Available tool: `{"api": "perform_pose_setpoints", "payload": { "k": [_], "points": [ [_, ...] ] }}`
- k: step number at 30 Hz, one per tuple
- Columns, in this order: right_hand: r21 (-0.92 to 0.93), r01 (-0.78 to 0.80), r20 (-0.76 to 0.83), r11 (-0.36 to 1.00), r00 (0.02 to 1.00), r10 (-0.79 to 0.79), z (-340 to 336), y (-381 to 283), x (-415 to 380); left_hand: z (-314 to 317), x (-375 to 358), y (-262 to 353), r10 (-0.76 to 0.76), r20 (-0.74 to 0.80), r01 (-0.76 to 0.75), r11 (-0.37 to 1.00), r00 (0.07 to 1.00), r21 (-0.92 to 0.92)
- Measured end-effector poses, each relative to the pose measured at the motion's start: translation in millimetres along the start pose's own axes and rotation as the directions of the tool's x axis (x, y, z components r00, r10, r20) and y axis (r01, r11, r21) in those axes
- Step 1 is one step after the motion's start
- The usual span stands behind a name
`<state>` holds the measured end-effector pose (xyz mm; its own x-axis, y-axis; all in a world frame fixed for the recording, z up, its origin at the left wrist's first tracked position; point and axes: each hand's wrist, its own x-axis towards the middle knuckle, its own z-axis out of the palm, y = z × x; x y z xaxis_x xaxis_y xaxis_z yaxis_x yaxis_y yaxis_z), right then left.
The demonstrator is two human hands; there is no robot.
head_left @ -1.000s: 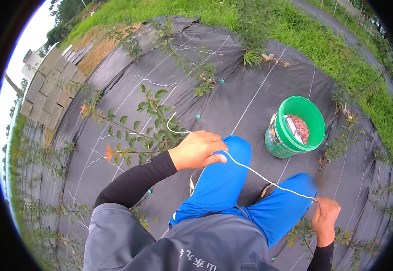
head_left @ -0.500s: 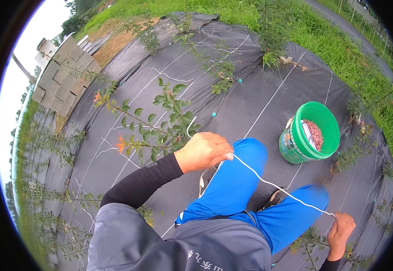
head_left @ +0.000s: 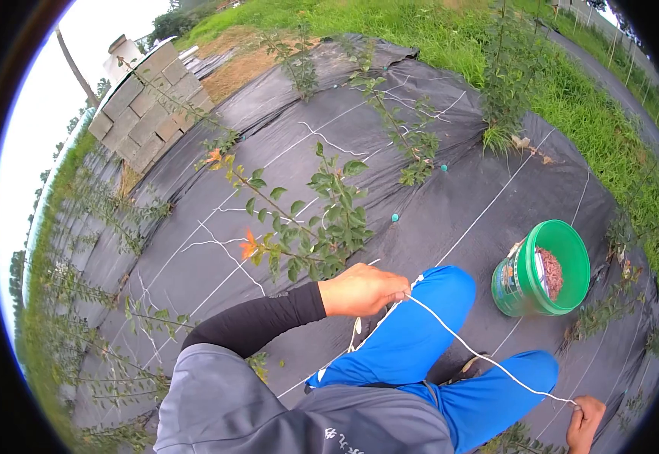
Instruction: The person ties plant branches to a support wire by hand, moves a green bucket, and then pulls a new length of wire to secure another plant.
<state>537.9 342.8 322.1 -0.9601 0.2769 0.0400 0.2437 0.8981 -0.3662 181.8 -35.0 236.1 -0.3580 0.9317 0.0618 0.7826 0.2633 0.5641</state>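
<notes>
A thin white cord (head_left: 497,365) runs slackly across my bent knees from one hand to the other. My left hand (head_left: 366,290) pinches it between thumb and fingers above the nearer knee, and a short cord end pokes up behind the knuckles. At the lower right, my right hand (head_left: 587,421) is closed on the cord's other stretch, out beyond the blue trouser leg (head_left: 522,374). A leafy young shrub (head_left: 337,219) with orange tips grows just past my left hand.
A green bucket (head_left: 528,274) holding pinkish-red granules stands at the right. Black ground sheet (head_left: 450,204) covers the soil, marked by white lines and blue-green pegs. Loose white cord pieces (head_left: 333,140) lie on it. Grey blocks (head_left: 151,113) are stacked at the far left.
The view has shifted, so the surroundings sit lower and further right. Both hands still grip the cord; the free end by my left hand shows shorter and lower.
</notes>
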Motion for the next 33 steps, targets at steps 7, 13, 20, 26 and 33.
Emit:
{"api": "perform_pose_setpoints", "payload": {
  "k": [7,13,20,26,33],
  "points": [
    [-0.051,0.035,-0.067,0.998,0.997,-0.038,-18,1,1,17,-8,-12,-0.004,0.238,0.057,0.974,0.971,-0.218],
    [-0.263,0.116,-0.047,0.958,0.99,-0.133,-24,10,0,32,-10,-32,0.138,0.05,-0.146,0.955,0.989,0.257],
    [-0.437,0.091,-0.351,0.895,0.899,-0.263,-23,-3,29,20,-5,-17,0.167,-0.008,-0.163,0.973,0.986,0.163],
    [-0.492,0.086,-0.451,0.866,0.826,-0.338,-22,23,27,3,1,-8,0.184,-0.186,-0.138,0.962,0.965,0.234],
    [-0.486,0.091,-0.417,0.869,0.85,-0.322,0,16,25,-12,6,-21,-0.085,-0.561,0.114,0.993,0.824,0.016]
  ]
}}
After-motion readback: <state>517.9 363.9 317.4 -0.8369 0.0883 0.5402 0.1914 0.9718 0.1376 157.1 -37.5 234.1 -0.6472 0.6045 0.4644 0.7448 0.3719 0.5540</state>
